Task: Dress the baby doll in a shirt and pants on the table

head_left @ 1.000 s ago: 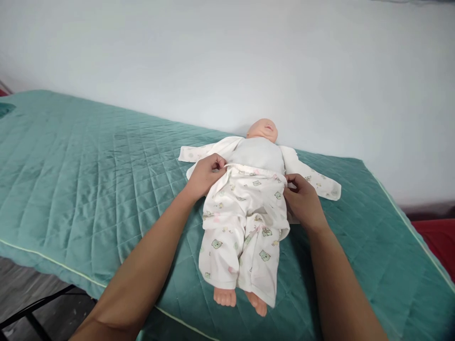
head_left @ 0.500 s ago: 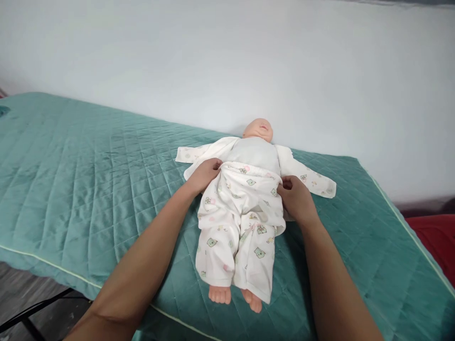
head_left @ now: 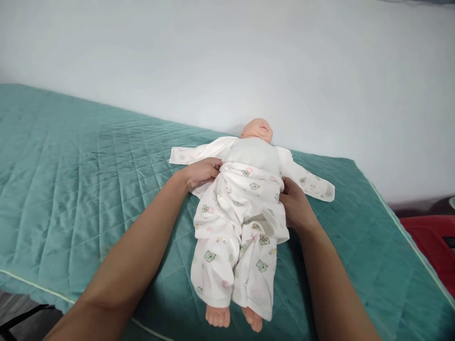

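A baby doll (head_left: 256, 129) lies on its back, head toward the wall and bare feet toward me. White baby pants (head_left: 249, 199) with small green animal prints cover its legs up to the waist. A matching white jacket (head_left: 300, 176) is on its arms and lies open over the pale torso. My left hand (head_left: 206, 171) is closed at the left side of the waistband, fingers pinching the pants' edge. At the right side of the waist my right hand (head_left: 295, 200) is closed on the pants, its fingertips partly hidden behind the cloth.
A green quilted cover (head_left: 88, 189) spreads under the doll, with a pale piped edge. Behind it rises a white wall (head_left: 177, 61). Something red (head_left: 430, 241) stands beyond the right edge, and a black metal bar (head_left: 24, 319) shows at the lower left.
The view has shifted slightly, and the doll's legs appear a little lower. Both hands remain at the waistband; my left wrist has turned flatter and my right hand sits slightly lower.
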Available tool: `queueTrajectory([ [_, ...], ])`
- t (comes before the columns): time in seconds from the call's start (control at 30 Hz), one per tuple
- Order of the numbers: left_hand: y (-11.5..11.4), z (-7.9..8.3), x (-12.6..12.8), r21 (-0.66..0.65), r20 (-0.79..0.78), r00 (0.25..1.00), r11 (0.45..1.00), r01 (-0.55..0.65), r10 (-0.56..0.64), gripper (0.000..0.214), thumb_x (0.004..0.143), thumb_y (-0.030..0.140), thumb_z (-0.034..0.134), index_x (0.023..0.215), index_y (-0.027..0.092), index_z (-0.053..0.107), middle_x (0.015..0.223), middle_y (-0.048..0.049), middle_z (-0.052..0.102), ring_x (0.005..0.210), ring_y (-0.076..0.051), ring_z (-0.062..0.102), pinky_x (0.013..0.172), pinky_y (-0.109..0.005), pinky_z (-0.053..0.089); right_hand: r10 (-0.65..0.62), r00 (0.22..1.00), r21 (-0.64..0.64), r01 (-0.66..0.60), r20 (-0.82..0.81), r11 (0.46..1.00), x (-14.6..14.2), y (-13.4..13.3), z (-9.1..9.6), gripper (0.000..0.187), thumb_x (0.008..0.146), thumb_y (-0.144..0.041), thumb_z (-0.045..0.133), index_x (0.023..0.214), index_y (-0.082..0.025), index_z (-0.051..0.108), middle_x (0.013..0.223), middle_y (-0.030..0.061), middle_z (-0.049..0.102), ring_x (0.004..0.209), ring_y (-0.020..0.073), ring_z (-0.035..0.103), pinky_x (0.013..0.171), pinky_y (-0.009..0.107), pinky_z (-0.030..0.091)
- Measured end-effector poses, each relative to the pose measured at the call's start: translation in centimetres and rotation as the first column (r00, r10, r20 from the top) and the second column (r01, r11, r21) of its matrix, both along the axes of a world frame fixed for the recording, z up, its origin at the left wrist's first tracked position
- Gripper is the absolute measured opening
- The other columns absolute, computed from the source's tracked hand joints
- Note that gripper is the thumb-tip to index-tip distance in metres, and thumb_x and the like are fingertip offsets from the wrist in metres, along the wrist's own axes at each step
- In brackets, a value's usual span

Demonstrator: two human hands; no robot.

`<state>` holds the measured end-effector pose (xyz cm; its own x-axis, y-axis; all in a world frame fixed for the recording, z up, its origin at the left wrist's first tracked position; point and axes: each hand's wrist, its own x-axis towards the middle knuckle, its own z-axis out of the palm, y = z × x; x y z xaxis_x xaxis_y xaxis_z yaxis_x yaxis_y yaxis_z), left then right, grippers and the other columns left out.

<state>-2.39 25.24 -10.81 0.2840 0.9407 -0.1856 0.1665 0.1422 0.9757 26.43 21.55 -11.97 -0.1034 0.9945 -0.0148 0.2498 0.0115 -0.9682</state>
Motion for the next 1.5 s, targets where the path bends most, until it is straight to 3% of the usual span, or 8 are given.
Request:
queueTrajectory([
  [0.1,0.3,-1.1,-0.1,-0.099,0.214,0.975,0.992,0.082,-0.059,0.024,0.053,0.012,0.069,0.076,0.018,0.070,0.079,-0.0032,0.075,0.079,-0.020,0.070,0.076,-0.030,0.056,-0.011,0.983,-0.056,0.000,-0.182,0.998,-0.5,-0.3,0.3,0.025,0.069,-0.028,0.075,0.089,-0.024,0.061,0.084,-0.0001,0.073,0.077,0.0225,0.068,0.067,0.034,0.053],
  [0.23,0.3,-1.5,0.2,-0.097,0.285,0.958,0.995,0.008,0.020,0.021,0.055,0.012,0.074,0.076,0.018,0.071,0.079,-0.0052,0.075,0.085,-0.024,0.073,0.082,-0.038,0.059,-0.036,0.960,-0.056,0.021,-0.279,0.998,-1.0,-0.5,0.5,0.023,0.069,-0.029,0.075,0.086,-0.024,0.060,0.083,-0.0003,0.074,0.076,0.0228,0.069,0.065,0.035,0.054],
  [0.4,-0.4,-1.3,0.5,-0.079,0.299,0.951,0.995,-0.057,0.078,0.023,0.059,0.016,0.076,0.082,0.018,0.073,0.083,-0.0100,0.077,0.092,-0.030,0.073,0.086,-0.047,0.060,-0.042,0.953,-0.048,0.029,-0.300,0.998,-1.0,-0.5,0.7,0.024,0.071,-0.033,0.074,0.090,-0.024,0.062,0.088,0.0027,0.076,0.084,0.0260,0.072,0.070,0.040,0.057],
  [0.6,-1.4,-0.5,0.8,-0.013,0.301,0.954,1.000,-0.006,0.010,0.032,0.058,0.013,0.072,0.089,0.019,0.075,0.090,-0.0085,0.078,0.096,-0.029,0.073,0.085,-0.044,0.059,-0.013,0.970,-0.027,0.007,-0.242,1.000,-0.8,-0.7,0.9,0.029,0.073,-0.038,0.070,0.097,-0.025,0.062,0.095,0.0042,0.076,0.085,0.0251,0.072,0.069,0.039,0.057],
  [0.8,-1.4,-0.9,1.3,0.013,0.273,0.961,0.999,-0.050,0.044,0.028,0.058,0.012,0.069,0.084,0.018,0.076,0.083,-0.0066,0.077,0.088,-0.027,0.072,0.081,-0.042,0.059,-0.023,0.956,-0.014,0.020,-0.291,1.000,-0.9,-0.7,0.7,0.028,0.070,-0.033,0.070,0.095,-0.025,0.062,0.091,0.0026,0.074,0.079,0.0236,0.070,0.068,0.038,0.055],
  [1.1,-2.0,-0.2,2.0,0.269,-0.048,0.990,0.957,-0.113,0.131,0.015,0.068,0.017,0.055,0.070,0.017,0.069,0.075,-0.0028,0.074,0.081,-0.024,0.067,0.078,-0.037,0.055,-0.076,0.988,0.055,0.084,-0.132,0.995,-0.3,0.2,-0.7,0.020,0.078,-0.040,0.065,0.090,-0.025,0.060,0.084,-0.0005,0.071,0.075,0.0189,0.063,0.064,0.030,0.050],
  [1.27,-2.0,-0.2,2.2,0.484,-0.298,0.903,0.864,-0.138,0.311,0.012,0.070,0.018,0.049,0.061,0.020,0.057,0.075,-0.0053,0.071,0.084,-0.026,0.063,0.083,-0.037,0.051,-0.115,0.993,0.137,0.109,0.039,0.985,0.0,0.2,-0.8,0.024,0.081,-0.041,0.061,0.097,-0.025,0.065,0.084,0.0010,0.072,0.087,0.0230,0.065,0.071,0.034,0.052],
  [1.5,-1.7,-0.6,2.0,0.520,-0.302,0.877,0.835,-0.178,0.374,0.009,0.073,0.019,0.050,0.068,0.019,0.058,0.075,-0.0036,0.068,0.083,-0.024,0.061,0.081,-0.034,0.049,-0.203,0.969,0.207,0.172,0.139,0.963,0.1,0.3,-0.6,0.024,0.081,-0.032,0.059,0.100,-0.023,0.069,0.097,0.0031,0.074,0.094,0.0227,0.064,0.083,0.036,0.050],
])
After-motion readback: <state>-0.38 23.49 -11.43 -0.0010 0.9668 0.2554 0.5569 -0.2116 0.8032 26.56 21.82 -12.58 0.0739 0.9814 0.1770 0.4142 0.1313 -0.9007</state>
